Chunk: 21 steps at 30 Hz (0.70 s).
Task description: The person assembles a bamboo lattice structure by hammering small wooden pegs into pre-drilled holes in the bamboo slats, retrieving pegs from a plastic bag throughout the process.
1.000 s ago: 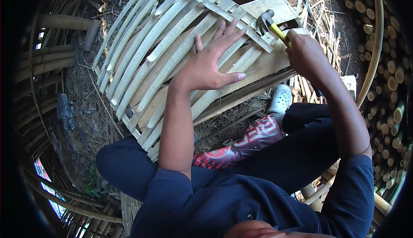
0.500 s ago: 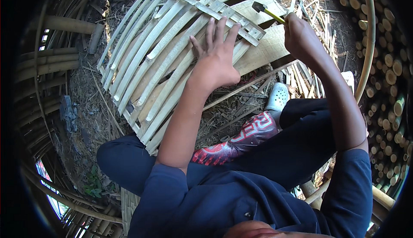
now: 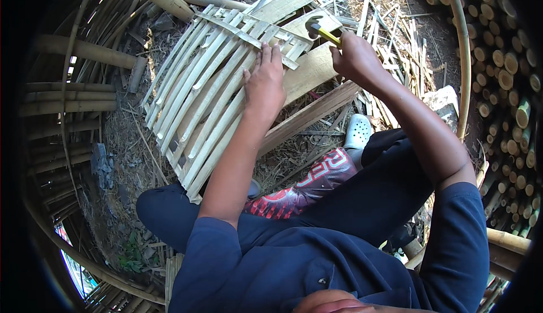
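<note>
Bamboo slat panel (image 3: 210,86): lay over planks (image 3: 314,67), looked light, springy, splittable, best held by crosspiece (image 3: 243,34); rested open left hand (image 3: 266,84) on it, gripped hammer (image 3: 327,34) in right hand (image 3: 357,58).

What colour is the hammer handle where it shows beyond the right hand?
Yellow: the hammer handle shows in the head view.

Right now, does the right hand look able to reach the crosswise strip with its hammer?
Probably yes: the right hand holds the hammer nearby, and the left hand leaves the right-hand end of the crosswise strip uncovered.
</note>
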Motion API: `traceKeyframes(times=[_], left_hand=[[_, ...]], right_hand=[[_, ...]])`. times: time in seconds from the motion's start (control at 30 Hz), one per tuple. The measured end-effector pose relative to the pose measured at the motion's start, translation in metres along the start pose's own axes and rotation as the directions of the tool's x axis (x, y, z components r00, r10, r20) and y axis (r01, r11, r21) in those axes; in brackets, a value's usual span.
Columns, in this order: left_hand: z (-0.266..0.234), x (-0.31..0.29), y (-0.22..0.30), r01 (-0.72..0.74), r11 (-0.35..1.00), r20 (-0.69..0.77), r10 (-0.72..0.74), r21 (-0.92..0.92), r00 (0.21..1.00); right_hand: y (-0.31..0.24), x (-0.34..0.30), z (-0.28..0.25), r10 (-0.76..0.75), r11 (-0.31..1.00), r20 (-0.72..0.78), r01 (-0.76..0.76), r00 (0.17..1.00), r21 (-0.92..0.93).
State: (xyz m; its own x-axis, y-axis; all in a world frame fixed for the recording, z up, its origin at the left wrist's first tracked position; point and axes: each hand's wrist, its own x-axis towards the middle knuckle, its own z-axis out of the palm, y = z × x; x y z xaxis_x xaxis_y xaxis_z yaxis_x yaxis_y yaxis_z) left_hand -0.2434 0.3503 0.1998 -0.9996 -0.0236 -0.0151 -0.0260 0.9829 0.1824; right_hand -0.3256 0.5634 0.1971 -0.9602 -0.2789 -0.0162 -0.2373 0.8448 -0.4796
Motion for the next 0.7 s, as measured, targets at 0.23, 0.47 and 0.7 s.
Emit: traceKeyframes(times=[0.23, 0.47, 0.7], left_hand=[[-0.073, 0.001, -0.050, -0.185, 0.975, -0.059, 0.178, -0.126, 0.982], [-0.097, -0.005, -0.094, -0.101, 0.981, 0.044, 0.110, -0.166, 0.993], [-0.109, -0.009, -0.146, -0.045, 0.935, 0.006, 0.050, -0.352, 0.999]], right_hand=[[0.008, -0.030, -0.008, -0.096, 0.969, 0.294, 0.022, 0.951, 0.245], [0.035, -0.082, 0.062, -0.496, 0.868, 0.020, 0.496, 0.868, -0.004], [0.041, -0.073, 0.089, -0.517, 0.839, -0.047, 0.494, 0.855, -0.227]])
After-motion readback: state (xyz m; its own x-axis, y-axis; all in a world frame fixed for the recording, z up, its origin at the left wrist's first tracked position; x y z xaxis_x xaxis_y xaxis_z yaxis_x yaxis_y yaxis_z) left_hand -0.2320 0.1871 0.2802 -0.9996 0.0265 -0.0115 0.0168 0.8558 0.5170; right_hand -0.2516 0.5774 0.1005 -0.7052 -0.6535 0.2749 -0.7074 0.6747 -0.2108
